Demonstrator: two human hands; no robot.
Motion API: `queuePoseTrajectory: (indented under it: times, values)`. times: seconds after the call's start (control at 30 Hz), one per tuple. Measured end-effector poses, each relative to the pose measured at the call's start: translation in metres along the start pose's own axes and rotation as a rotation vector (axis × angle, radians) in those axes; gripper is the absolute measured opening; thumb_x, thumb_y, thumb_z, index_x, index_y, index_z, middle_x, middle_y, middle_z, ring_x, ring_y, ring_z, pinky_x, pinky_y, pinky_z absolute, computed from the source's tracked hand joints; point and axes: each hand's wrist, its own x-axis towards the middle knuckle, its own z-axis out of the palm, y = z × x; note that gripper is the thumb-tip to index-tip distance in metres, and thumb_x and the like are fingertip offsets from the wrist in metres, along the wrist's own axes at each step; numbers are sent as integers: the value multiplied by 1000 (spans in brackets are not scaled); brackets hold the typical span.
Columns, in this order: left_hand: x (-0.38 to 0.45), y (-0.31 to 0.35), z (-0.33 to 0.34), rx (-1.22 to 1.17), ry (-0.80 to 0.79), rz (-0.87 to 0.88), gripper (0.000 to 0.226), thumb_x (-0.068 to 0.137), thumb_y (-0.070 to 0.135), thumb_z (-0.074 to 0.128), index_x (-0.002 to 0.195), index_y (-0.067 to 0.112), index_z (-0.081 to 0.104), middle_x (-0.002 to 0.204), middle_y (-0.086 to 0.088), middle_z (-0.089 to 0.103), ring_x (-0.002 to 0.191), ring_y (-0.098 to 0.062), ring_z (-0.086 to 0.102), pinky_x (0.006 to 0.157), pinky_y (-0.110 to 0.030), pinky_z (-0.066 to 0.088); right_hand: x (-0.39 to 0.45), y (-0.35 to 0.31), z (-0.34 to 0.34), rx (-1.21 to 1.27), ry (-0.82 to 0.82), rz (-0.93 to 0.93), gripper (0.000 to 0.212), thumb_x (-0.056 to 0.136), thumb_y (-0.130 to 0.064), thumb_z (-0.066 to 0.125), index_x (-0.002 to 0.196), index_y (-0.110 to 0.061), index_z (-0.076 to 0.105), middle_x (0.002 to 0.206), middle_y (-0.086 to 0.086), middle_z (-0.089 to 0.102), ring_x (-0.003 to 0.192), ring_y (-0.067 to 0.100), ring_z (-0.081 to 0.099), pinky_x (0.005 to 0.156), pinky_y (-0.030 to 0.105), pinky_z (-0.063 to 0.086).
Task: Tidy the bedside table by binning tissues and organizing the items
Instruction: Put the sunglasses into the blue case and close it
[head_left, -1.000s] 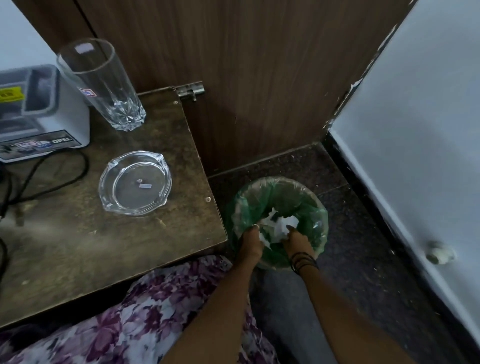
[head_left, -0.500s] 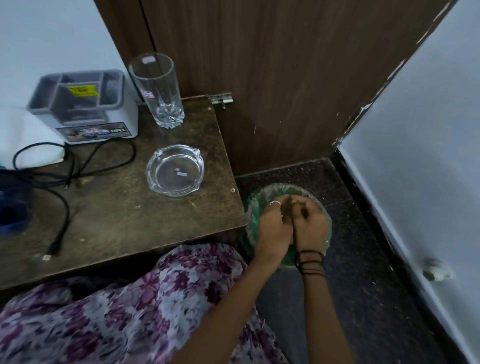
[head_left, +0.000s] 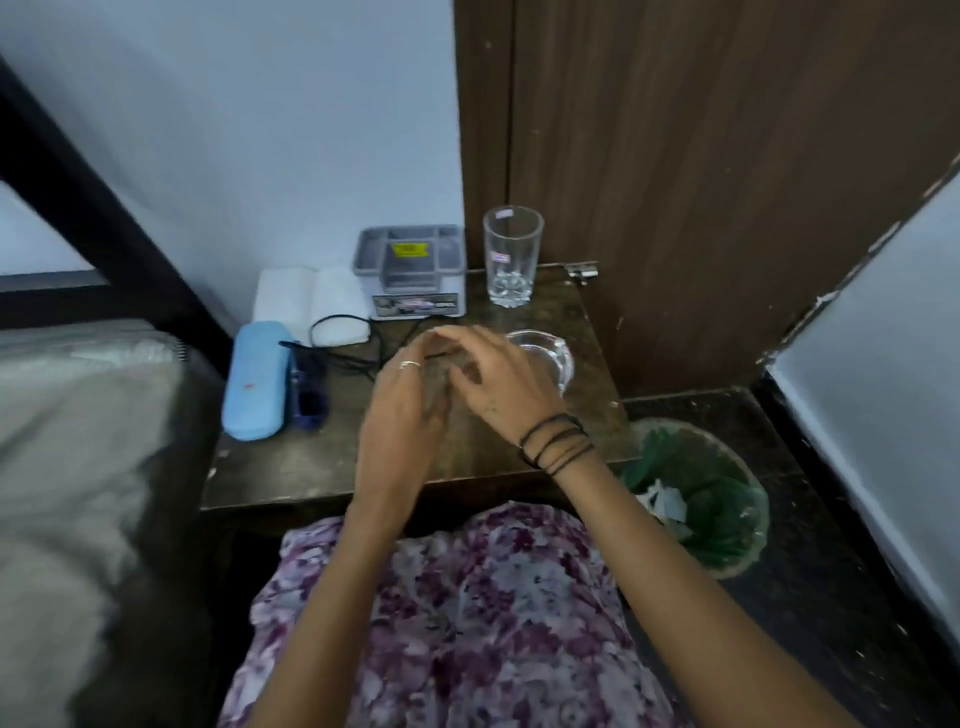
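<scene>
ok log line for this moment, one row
phase: tissues binned | tissues in green-lined bin | left hand, right hand above table, empty | next: organize items

There is one camera, worn on the person's head. It looks forward and down, from close above the lap. The worktop (head_left: 322, 467) sits in the middle. The bed (head_left: 78, 467) is at 9 o'clock. The bin (head_left: 748, 525) on the floor is at 3 o'clock.

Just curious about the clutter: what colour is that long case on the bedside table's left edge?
Light blue. The spectacle case shows best in the head view.
</scene>
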Motion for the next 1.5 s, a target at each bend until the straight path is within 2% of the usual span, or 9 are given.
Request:
queuePoseTrajectory:
  times: [0.3,0.47,0.57,0.7,0.87,0.97,1.13,1.3,1.5]
  values:
    - [-11,-117,-68,316,162,-298,62,86,14,60,142,4,34,151,-18,30,144,-33,19,119,-39,12,86,-63,84,-339,-355,-390,43,90,-17,45,133,-16,45,132,6,54,122,24,48,99,36,40]
    - [-16,-141,-73,164,181,-472,60,89,21,57,143,18,32,154,-13,21,143,-29,20,110,-46,30,120,-73,109,-468,-444,-493,41,93,-18,42,134,-17,41,132,5,53,120,24,46,94,39,41]
    - [-14,-149,-74,123,234,-460,57,87,23,58,139,26,35,150,-10,29,135,-28,33,99,-40,38,132,-74,121,-515,-482,-538,40,94,-19,41,134,-18,41,131,5,54,118,24,47,92,41,44]
    - [-9,-155,-83,39,313,-462,55,81,18,62,134,25,45,136,-3,43,107,-13,48,77,0,32,139,-72,131,-567,-519,-604,42,94,-22,44,136,-21,40,134,1,53,119,22,46,92,37,42]
    - [-9,-157,-112,17,362,-306,54,73,9,67,124,22,55,127,-5,51,110,-10,49,89,-11,36,137,-73,118,-518,-435,-681,49,92,-25,49,139,-17,37,139,3,48,119,23,45,92,35,37]
    - [-8,-146,-129,-30,332,-168,52,72,7,67,122,19,58,125,-7,53,115,-14,50,90,-5,38,129,-73,97,-421,-309,-716,52,86,-23,58,135,-12,44,138,7,51,115,27,51,89,38,41]
    - [-5,-114,-141,-218,191,14,51,67,14,63,116,27,59,124,-1,54,121,-13,50,96,-47,48,109,-66,46,-402,-153,-705,54,83,-41,50,130,-14,50,132,6,57,109,29,56,87,44,47]
    - [2,-88,-115,-375,-22,95,51,62,19,62,107,45,59,120,1,56,117,-10,50,96,-27,43,77,-44,-7,-457,-224,-636,60,80,-50,48,129,-15,50,123,5,60,109,28,53,90,43,43]
    - [-12,-89,-57,-397,-240,11,54,61,33,67,111,42,49,117,17,47,110,4,47,87,-26,47,23,4,-11,-531,-292,-494,60,75,-46,61,124,-12,54,113,8,62,99,29,56,79,39,48]
